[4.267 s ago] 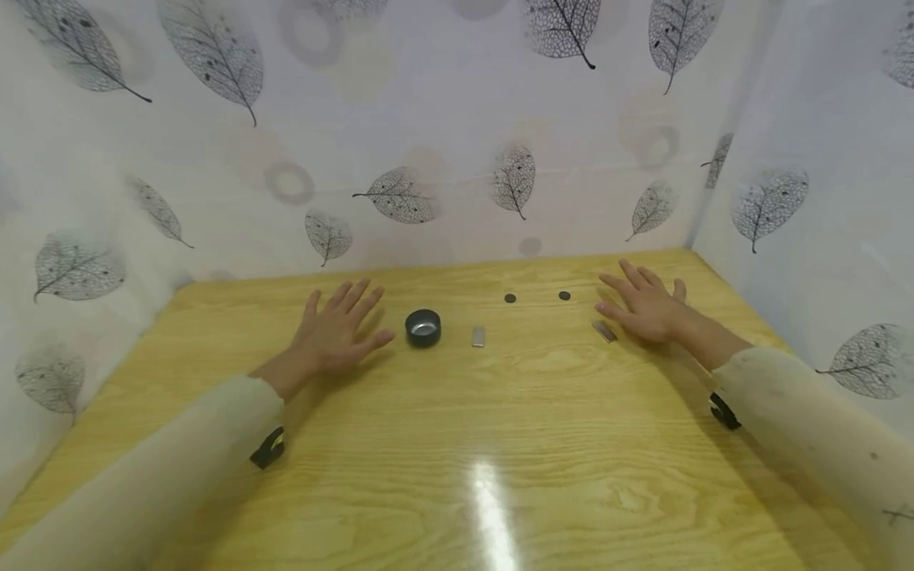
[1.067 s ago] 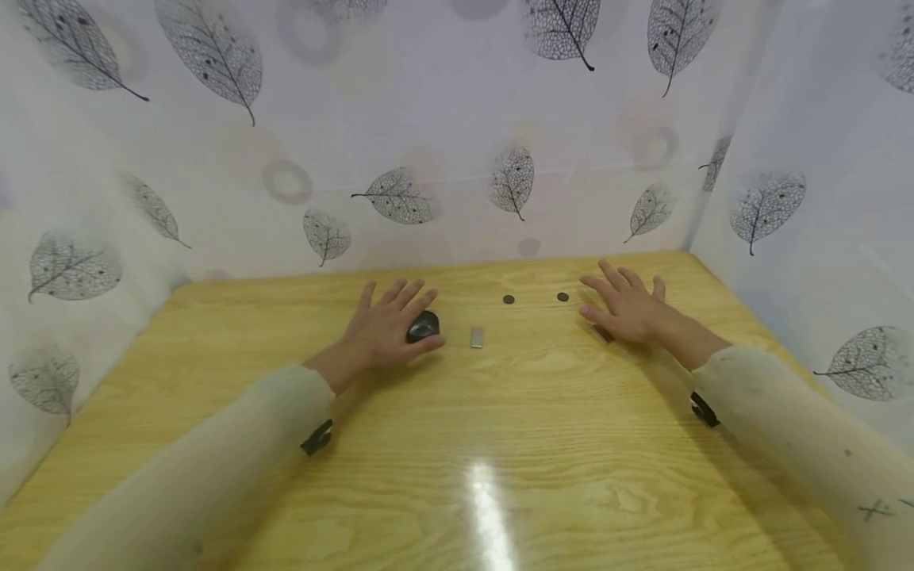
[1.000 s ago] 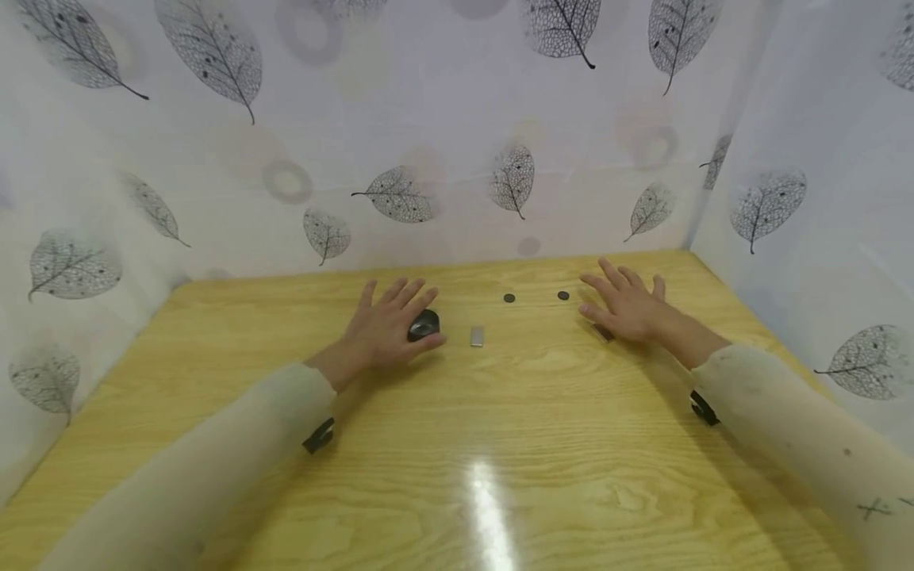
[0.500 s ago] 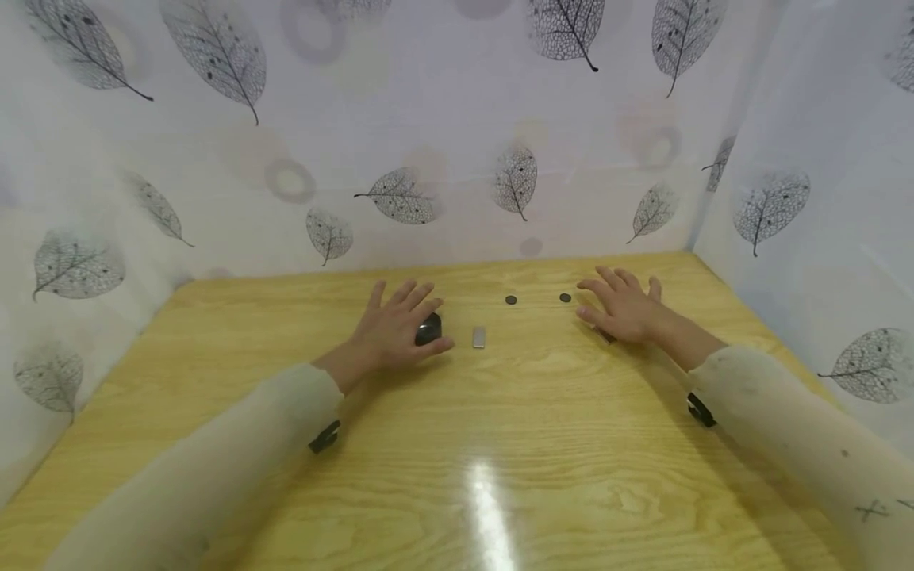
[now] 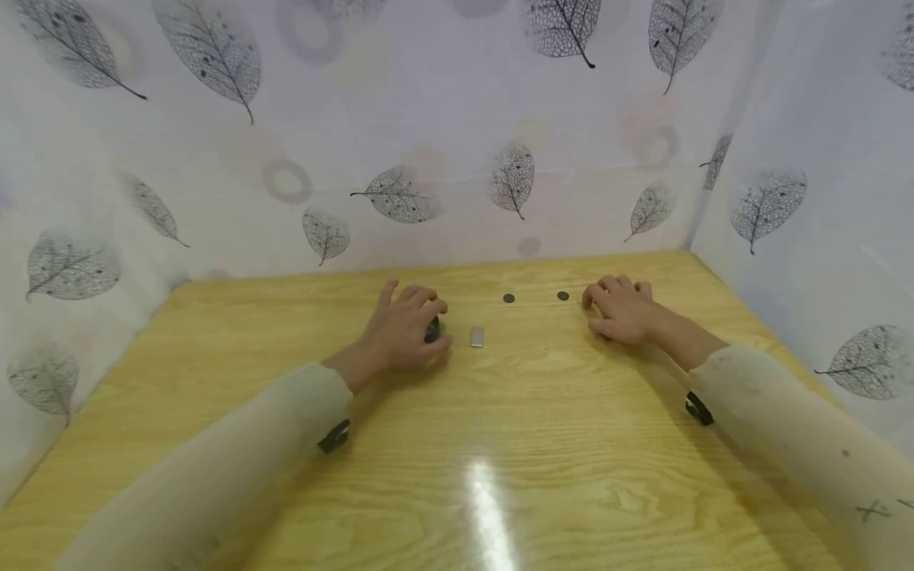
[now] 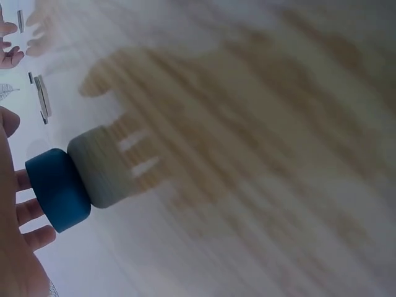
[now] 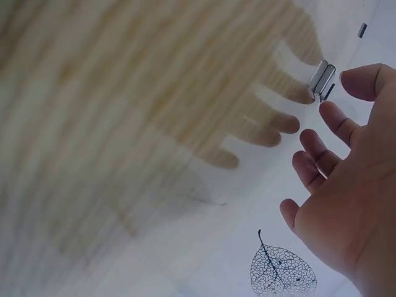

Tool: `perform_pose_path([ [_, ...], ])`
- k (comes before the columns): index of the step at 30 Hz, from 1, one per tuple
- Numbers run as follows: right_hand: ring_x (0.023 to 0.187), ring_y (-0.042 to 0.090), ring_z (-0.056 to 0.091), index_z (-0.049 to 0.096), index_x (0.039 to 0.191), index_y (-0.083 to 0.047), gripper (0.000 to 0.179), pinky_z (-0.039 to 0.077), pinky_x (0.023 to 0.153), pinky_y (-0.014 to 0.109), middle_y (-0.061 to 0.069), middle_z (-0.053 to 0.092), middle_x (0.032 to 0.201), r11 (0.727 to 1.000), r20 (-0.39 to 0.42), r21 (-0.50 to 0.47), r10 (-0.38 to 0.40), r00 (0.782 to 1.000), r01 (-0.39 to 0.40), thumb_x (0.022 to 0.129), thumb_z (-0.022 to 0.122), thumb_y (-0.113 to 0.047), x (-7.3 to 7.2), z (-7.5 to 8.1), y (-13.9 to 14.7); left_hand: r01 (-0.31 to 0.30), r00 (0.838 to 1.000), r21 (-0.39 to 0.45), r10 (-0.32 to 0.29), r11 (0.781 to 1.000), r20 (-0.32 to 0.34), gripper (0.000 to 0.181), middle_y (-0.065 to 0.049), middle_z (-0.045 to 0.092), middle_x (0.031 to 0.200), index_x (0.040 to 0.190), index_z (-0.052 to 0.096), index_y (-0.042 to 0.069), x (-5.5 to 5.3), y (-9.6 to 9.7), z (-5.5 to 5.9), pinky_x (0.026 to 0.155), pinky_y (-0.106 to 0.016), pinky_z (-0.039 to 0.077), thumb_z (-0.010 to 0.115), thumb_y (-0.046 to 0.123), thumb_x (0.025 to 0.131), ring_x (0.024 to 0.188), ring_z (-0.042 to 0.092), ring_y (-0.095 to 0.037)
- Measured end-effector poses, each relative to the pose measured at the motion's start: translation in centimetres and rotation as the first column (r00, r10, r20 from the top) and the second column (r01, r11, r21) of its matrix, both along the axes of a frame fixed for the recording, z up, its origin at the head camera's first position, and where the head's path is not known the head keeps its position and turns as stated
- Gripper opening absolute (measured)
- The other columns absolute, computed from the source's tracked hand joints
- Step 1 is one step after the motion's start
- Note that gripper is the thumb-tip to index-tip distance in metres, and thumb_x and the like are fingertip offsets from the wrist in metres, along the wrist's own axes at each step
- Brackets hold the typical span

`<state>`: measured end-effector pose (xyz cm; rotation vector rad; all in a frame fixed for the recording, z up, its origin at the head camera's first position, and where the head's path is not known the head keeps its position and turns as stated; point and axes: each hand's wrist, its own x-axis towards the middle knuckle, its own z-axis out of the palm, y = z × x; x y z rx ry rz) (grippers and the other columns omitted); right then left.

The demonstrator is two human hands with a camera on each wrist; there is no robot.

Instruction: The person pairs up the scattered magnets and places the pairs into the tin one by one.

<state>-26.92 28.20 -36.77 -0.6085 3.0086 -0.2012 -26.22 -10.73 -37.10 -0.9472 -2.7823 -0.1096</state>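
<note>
In the head view my left hand [image 5: 403, 325] has its fingers bent round the small dark cup [image 5: 432, 330], which is largely covered by the hand. The left wrist view shows that cup as blue [image 6: 59, 189], several fingers passing behind it and the thumb [image 6: 8, 121] beside it. My right hand [image 5: 623, 311] is low over the table, fingers loosely curled. Seen from the right wrist, a small silver metal block [image 7: 327, 77] stands by the tips of thumb and index finger, a gap showing at the thumb.
Between the hands lie a second flat silver block [image 5: 477, 337] and two small dark discs [image 5: 509, 298] farther back. The glossy wooden table [image 5: 428, 444] reflects hands and cup. A leaf-patterned cloth [image 5: 457, 230] hangs behind and at both sides.
The left hand has moved right to the cup and its fingers have bent round it. The right hand has moved slightly left over the block, its fingers curling. Blocks and discs stay put.
</note>
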Motion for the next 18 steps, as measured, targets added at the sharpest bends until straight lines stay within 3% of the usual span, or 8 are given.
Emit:
perform_pose_path([
  [8,0.103,0.032,0.044,0.058,0.111,-0.013,0.023,0.027,0.083,0.052,0.014,0.052,0.118,0.999,-0.001,0.0,0.034,0.999,-0.034,0.091,0.058,-0.024,0.3,0.1,-0.1,0.029,0.999,-0.017,-0.03,0.999,-0.038,0.034,-0.004,0.06,0.12,0.109,0.063,0.015,0.2,0.4,-0.1,0.114,-0.059,0.019,0.057,0.041,0.088,0.122,0.048,-0.026],
  [18,0.105,0.029,0.05,0.061,0.109,-0.013,0.026,0.028,0.083,0.052,0.005,0.056,0.107,0.989,-0.049,-0.014,0.149,0.988,-0.149,0.084,0.061,-0.022,0.7,-0.1,1.1,0.072,0.996,-0.046,-0.075,0.996,-0.05,0.037,-0.004,0.06,0.113,0.105,0.063,0.014,0.0,1.8,0.2,0.11,-0.054,0.025,0.056,0.048,0.089,0.115,0.05,-0.025],
])
